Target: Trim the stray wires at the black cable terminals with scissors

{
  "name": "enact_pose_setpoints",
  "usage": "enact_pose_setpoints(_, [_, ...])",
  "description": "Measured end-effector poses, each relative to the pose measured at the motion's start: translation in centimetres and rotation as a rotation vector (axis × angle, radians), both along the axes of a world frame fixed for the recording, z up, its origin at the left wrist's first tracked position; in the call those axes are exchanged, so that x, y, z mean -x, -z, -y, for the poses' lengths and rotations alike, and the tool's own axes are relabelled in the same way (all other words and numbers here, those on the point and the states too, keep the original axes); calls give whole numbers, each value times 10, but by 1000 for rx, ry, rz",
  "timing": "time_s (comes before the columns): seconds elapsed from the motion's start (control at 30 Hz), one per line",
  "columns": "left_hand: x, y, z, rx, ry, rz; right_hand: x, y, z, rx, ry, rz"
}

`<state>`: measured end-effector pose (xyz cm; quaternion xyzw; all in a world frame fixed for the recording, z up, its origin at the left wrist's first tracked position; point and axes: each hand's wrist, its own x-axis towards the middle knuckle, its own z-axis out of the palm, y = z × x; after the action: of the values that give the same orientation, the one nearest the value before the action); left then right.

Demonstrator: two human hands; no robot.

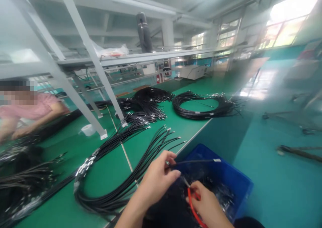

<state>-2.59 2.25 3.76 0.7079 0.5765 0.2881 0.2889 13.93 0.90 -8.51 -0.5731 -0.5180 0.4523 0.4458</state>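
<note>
My left hand (161, 172) is closed, with thumb and fingers pinching a thin black cable (193, 162). The cable's free end, with a white tag, sticks out to the right above the blue bin. My right hand (206, 202) is wrapped around red-handled pliers (190, 201), their narrow metal tip just below my left fingertips. Whether the tip touches the cable, I cannot tell. Beneath both hands the blue plastic bin (243, 184) holds clear and dark bits, blurred. Left of my left hand, a curved bundle of black cables (100, 201) lies on the table.
The green table (181, 129) carries a coiled cable ring (193, 115), a cable heap (151, 97) and a white tape roll (88, 130). White shelf posts (100, 73) rise from it. A person in a pink top (45, 105) sits across at left, near more cables.
</note>
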Motion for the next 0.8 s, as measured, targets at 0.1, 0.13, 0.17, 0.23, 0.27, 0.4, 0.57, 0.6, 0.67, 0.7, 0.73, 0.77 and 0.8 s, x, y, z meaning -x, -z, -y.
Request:
enact_pose_setpoints(0.1, [-41,-14,8,-72,162,31,-20,-8,-7,-3,133,-44])
enact_pose_setpoints(0.13, [-53,-17,10,-119,211,-1,-27,-13,-9,-12,164,-80])
enact_pose_setpoints(0.17, [-62,-19,12,-171,252,-37,-33,-19,-11,-25,184,-125])
enact_pose_setpoints(0.23, [-72,-19,15,-278,251,-77,-41,-31,-11,-52,198,-236])
enact_pose_setpoints(0.27, [-74,-17,16,-322,218,-75,-43,-37,-9,-67,203,-291])
enact_pose_setpoints(0.4, [-66,-5,19,-302,86,52,-39,-61,10,-129,206,-504])
enact_pose_setpoints(0.57, [-63,6,24,34,40,356,-32,-84,22,-112,155,-771])
enact_pose_setpoints(0.6, [-64,7,25,50,36,384,-31,-87,22,-100,147,-790])
enact_pose_setpoints(0.67, [-66,8,26,49,35,399,-29,-91,20,-84,141,-814])
enact_pose_setpoints(0.7, [-67,8,27,40,34,400,-29,-92,20,-78,144,-819])
enact_pose_setpoints(0.73, [-67,8,28,31,31,401,-28,-93,19,-75,149,-821])
enact_pose_setpoints(0.77, [-68,9,28,22,31,408,-28,-93,19,-75,155,-821])
enact_pose_setpoints(0.8, [-68,10,29,15,35,418,-27,-93,19,-74,160,-819])
